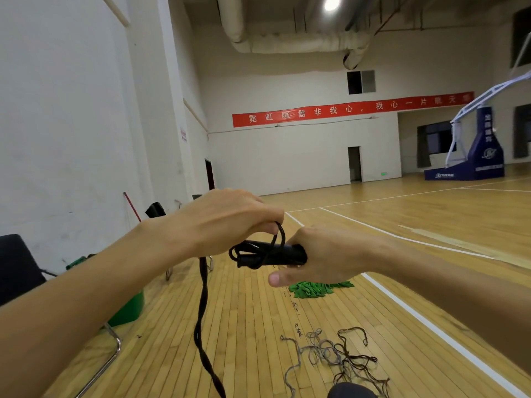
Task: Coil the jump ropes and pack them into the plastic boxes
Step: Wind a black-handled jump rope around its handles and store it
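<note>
Currently we are holding the black jump rope (205, 305) up in front of us, between both hands. Its two handles (273, 255) are lying side by side, sticking out to the left from the fingers of our right hand (330, 254), which are curling round them in a firm grip. The right thumb (280, 278) is pointing left just beneath them. Our left hand (224, 219) is reaching over from above, its fingertips (270, 218) pinching a loop of cord just above the handles, and a few turns of cord are lying round the handles' free end. From under the left fingers the rest of the rope is hanging down as a twisted double strand and running out of the bottom of the view.

Below the right fingers, a green pile of strips (316, 288) is lying on the wooden floor (244, 326). Lower down, a tangle of thin cords (339, 351) is sprawling beside a dark rounded shape (350, 391), possibly our knee. Left of the left forearm, a black chair (17, 268) and a green bucket (130, 305) are standing by the wall.
</note>
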A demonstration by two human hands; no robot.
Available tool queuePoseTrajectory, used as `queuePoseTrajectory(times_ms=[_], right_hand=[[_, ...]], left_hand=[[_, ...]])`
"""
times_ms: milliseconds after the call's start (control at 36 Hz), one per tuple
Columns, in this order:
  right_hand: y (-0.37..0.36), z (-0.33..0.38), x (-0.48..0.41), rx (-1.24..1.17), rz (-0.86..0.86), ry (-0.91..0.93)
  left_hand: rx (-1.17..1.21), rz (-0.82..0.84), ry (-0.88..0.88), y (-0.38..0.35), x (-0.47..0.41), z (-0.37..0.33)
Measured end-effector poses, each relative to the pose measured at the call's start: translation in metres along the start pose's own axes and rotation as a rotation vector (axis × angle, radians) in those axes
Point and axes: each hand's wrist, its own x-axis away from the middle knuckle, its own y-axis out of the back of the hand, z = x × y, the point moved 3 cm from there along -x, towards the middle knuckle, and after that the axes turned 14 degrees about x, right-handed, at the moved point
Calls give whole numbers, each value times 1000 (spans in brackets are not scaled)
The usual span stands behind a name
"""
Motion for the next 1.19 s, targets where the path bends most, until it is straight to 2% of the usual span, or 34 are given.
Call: queuePoseTrajectory(times_ms=[222, 389, 472, 556, 639, 722, 833, 972, 1194], right_hand=[[-3, 4, 4, -159, -37, -28], [-4, 7, 5, -222, -26, -22], [-2, 7, 8, -221, -7, 17], [1, 8, 12, -236, 25, 61], [7, 10, 14, -336, 18, 125], [15, 9, 12, -454, -35, 166], [23, 3, 7, -535, -110, 173], [30, -9, 5, -630, -176, 145], [32, -40, -4, -662, -325, -102]], left_hand=[[161, -20, 40, 0, 1, 2], [230, 40, 109, 2, 0, 2], [456, 107, 167, 2, 1, 7], [794, 134, 254, 3, 4, 13], [1009, 105, 323, 3, 9, 21], [1112, 70, 359, -4, 16, 28], [1341, 13, 389, -18, 18, 22], [1712, -120, 523, -38, 18, 16], [1676, -138, 608, -60, 21, 8]])
